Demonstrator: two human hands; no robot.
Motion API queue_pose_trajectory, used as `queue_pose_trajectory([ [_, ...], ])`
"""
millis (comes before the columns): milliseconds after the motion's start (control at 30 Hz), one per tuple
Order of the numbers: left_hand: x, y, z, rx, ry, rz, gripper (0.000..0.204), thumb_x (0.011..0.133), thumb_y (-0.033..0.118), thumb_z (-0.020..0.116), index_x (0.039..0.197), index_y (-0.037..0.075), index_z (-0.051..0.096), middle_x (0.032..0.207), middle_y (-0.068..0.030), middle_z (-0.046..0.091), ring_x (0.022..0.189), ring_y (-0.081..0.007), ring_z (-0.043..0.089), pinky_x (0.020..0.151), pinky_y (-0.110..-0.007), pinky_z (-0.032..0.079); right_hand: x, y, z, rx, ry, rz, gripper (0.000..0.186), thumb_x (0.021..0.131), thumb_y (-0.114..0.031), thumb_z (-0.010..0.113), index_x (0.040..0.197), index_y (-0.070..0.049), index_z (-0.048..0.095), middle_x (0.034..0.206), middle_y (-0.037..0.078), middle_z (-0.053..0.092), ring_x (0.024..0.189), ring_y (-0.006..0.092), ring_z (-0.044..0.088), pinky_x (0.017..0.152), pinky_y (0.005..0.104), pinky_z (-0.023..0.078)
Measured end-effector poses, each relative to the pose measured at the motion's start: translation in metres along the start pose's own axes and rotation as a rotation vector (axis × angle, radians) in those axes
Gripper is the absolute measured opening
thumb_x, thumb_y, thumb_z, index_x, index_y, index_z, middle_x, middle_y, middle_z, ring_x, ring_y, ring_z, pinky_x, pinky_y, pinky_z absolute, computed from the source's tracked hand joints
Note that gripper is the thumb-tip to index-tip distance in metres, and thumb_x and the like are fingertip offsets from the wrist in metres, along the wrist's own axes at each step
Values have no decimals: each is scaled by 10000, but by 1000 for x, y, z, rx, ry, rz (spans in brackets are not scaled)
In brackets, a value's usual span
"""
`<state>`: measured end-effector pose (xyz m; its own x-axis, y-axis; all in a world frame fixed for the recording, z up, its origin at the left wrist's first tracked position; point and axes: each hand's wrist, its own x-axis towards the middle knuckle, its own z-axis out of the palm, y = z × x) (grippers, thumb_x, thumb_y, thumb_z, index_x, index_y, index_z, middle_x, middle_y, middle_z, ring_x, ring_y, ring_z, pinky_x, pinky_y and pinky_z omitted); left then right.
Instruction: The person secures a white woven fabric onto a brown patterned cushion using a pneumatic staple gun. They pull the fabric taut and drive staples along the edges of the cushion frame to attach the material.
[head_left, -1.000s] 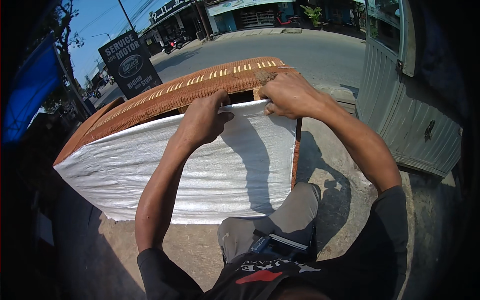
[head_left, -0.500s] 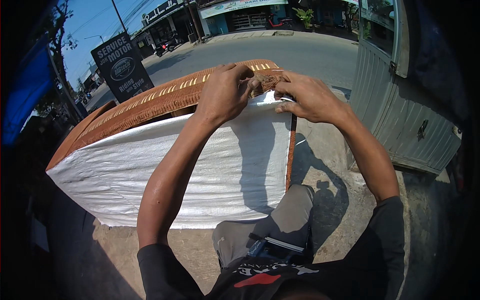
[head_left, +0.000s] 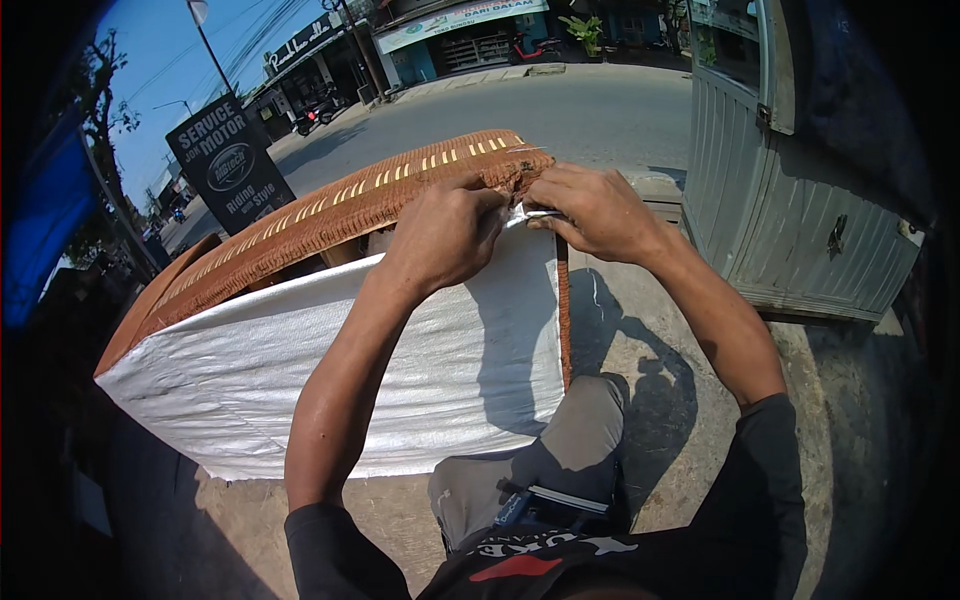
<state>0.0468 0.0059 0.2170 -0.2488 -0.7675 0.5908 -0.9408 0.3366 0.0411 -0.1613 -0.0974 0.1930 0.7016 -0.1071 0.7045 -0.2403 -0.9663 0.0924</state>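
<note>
A piece of upholstered furniture [head_left: 300,220], covered in ribbed brown fabric with cream dashes, lies in front of me. A white woven sheet [head_left: 430,370] is stretched over its near side, with a dark gap under the sheet's upper edge. My left hand [head_left: 445,235] is closed on that edge near the right corner, thumb toward the brown fabric. My right hand [head_left: 605,215] pinches the sheet's white corner, fingers close to my left hand. Something thin and pale shows at the right fingertips; its kind is unclear. Bunched brown fabric sits just above the fingers.
My knee [head_left: 590,410] is against the furniture's right end. A grey metal door panel [head_left: 800,220] stands to the right on concrete floor [head_left: 650,460]. A dark signboard [head_left: 230,150] is at the far left, with the road [head_left: 590,110] beyond. A thin white strand [head_left: 597,288] shows at right.
Both hands have shifted slightly down and left in view, along with the furniture and background. My fingers have drawn closer together at the corner, and the right fingers now cover more of it.
</note>
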Motion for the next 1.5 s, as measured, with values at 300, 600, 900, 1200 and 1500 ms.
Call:
queue_pose_trajectory([
  [300, 13, -9, -5, -9, -54, -70, 214, 932, 228, 673, 1022, 60, 770, 800, -180, 724, 776, -379, 717, 741, -495, 565, 11, 15, 5, 40, 34, 104, 296, 879, -246, 730, 1119, -76, 699, 1054, 114, 704, 1019, 322, 671, 900, 451, 540],
  [600, 11, -1, -4, -106, -8, -77, 140, 882, 138, 731, 973, 33, 748, 923, -172, 739, 814, -355, 717, 749, -454, 549, 18, 11, -18, 250, -299, 270, 318, 877, -305, 751, 1149, -140, 751, 997, 92, 750, 930, 295, 705, 834, 442, 548],
  [900, -9, 10, -7, 106, 10, 63, 102, 863, 94, 732, 927, 14, 739, 894, -161, 690, 884, -340, 671, 784, -451, 544, 31, 8, -23, 126, -435, 286, 313, 826, -335, 790, 1108, -201, 790, 907, 88, 774, 835, 284, 729, 766, 443, 562],
  [1200, 4, 5, -3, 28, 133, 141, 243, 833, 96, 756, 1060, 38, 691, 1023, -117, 658, 993, -331, 625, 840, -457, 525, 20, 30, -14, 215, -195, 242, 388, 762, -400, 833, 1063, -159, 796, 842, 130, 755, 773, 303, 717, 723, 425, 539],
  [1500, 5, 5, 22, 231, 215, 86, 133, 865, 154, 738, 900, 34, 694, 888, -137, 661, 829, -354, 662, 714, -470, 528, 16, 38, -4, 266, -79, 163, 345, 793, -349, 826, 1051, -124, 787, 897, 119, 760, 808, 278, 719, 735, 406, 541],
])
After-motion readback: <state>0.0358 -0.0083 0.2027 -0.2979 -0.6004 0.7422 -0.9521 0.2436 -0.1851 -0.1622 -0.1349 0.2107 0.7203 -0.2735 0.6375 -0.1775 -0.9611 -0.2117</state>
